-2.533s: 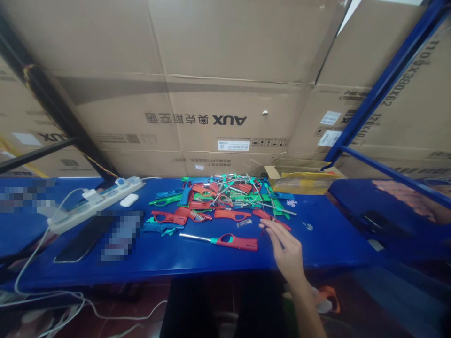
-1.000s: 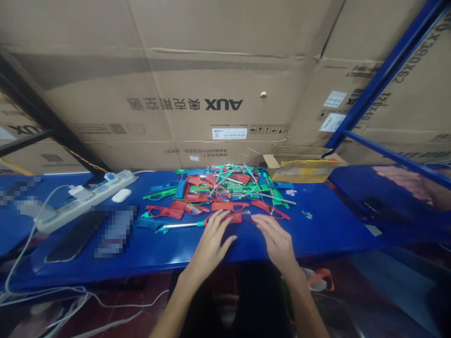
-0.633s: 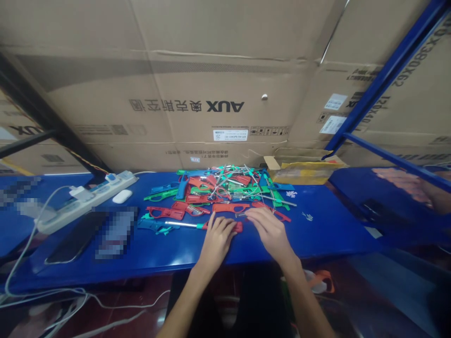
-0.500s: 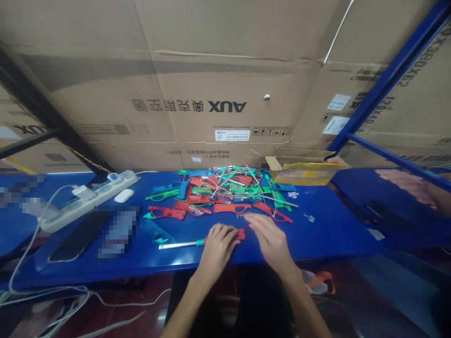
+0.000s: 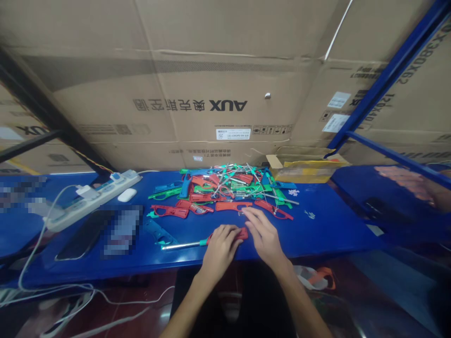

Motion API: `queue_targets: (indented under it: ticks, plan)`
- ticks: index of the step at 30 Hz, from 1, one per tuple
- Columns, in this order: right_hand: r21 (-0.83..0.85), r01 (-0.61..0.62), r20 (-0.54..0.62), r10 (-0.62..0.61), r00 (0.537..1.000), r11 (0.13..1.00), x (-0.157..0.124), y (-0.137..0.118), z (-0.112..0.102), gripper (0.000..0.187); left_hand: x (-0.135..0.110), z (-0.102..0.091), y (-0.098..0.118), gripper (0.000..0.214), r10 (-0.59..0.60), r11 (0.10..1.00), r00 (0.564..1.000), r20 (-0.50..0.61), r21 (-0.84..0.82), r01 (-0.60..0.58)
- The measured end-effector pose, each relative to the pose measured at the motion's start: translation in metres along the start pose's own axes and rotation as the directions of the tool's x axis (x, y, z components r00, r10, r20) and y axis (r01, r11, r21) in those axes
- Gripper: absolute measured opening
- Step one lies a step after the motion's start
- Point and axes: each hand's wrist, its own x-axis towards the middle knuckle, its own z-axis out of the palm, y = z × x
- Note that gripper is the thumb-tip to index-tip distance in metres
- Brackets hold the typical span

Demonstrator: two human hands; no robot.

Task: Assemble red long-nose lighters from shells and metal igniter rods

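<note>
On the blue table, my left hand [image 5: 220,246] is closed around the red handle of a long-necked gas lighter [image 5: 243,234], whose silver metal tube points left past a green collar. Most of that handle is hidden under my fingers. My right hand [image 5: 265,234] is at the handle's right end, fingers stretched forward and the thumb apart from them, close to the handle. A tiny metallic piece [image 5: 241,213] shows by its fingertips; whether they touch it is unclear. Just beyond lies an orange lighter shell [image 5: 229,206]. Red shells [image 5: 170,211] and a blue shell [image 5: 158,232] lie to the left.
Behind my hands is a heap of red, green and blue lighter parts with wires [image 5: 225,185]. An open cardboard box [image 5: 306,171] stands at the back right. Small white pieces [image 5: 293,192] lie near it. A power strip [image 5: 95,199] and a dark phone [image 5: 82,237] are on the left.
My right hand has moved slightly left and away from me, closer to the lighter's handle. My left hand keeps its hold on the lighter. The whole view has shifted slightly.
</note>
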Motion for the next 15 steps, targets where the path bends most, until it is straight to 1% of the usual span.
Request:
queue_targets:
  ticks: [1,2,3,5,6,7,9,12,13,15]
  plan:
    - [0.019,0.019,-0.011,-0.019,1.000,1.000,0.000,0.001,0.001,0.044,0.000,0.000,0.000,0.022,0.000,1.000,1.000,0.001,-0.002,0.000]
    - [0.029,0.038,-0.055,-0.036,0.998,0.999,0.000,0.002,0.002,0.044,-0.001,0.000,0.001,0.022,0.001,1.000,1.000,0.001,-0.004,-0.001]
    - [0.023,0.054,-0.123,-0.051,0.991,0.998,0.000,0.003,0.004,0.043,-0.001,-0.001,0.001,0.022,0.001,1.000,1.000,0.000,-0.007,-0.001]
    - [-0.027,0.079,-0.265,-0.083,0.961,0.997,0.000,0.008,0.008,0.039,-0.001,-0.002,0.002,0.022,-0.001,1.000,1.000,-0.005,-0.014,0.001]
    - [-0.055,0.087,-0.311,-0.100,0.945,0.995,0.000,0.010,0.009,0.036,-0.001,-0.002,0.002,0.022,-0.003,1.000,1.000,-0.006,-0.018,0.003]
    - [-0.074,0.089,-0.329,-0.109,0.938,0.993,0.001,0.012,0.010,0.033,-0.001,-0.003,0.002,0.021,-0.006,1.000,1.000,-0.005,-0.023,0.006]
    - [-0.070,0.077,-0.291,-0.094,0.952,0.995,0.001,0.015,0.009,0.034,-0.001,-0.004,0.002,0.021,-0.009,0.999,1.000,-0.004,-0.041,0.009]
    - [-0.006,0.037,-0.156,-0.038,0.987,0.999,0.000,0.015,0.003,0.043,-0.001,-0.005,0.003,0.022,-0.013,0.997,1.000,-0.004,-0.075,0.012]
    - [0.017,0.027,-0.119,-0.025,0.993,0.999,0.000,0.014,0.001,0.045,-0.001,-0.005,0.003,0.022,-0.013,0.997,1.000,-0.004,-0.081,0.013]
    - [0.050,0.014,-0.089,-0.010,0.996,0.999,-0.001,0.011,-0.003,0.045,-0.001,-0.006,0.003,0.021,-0.017,0.996,1.000,0.000,-0.086,0.017]
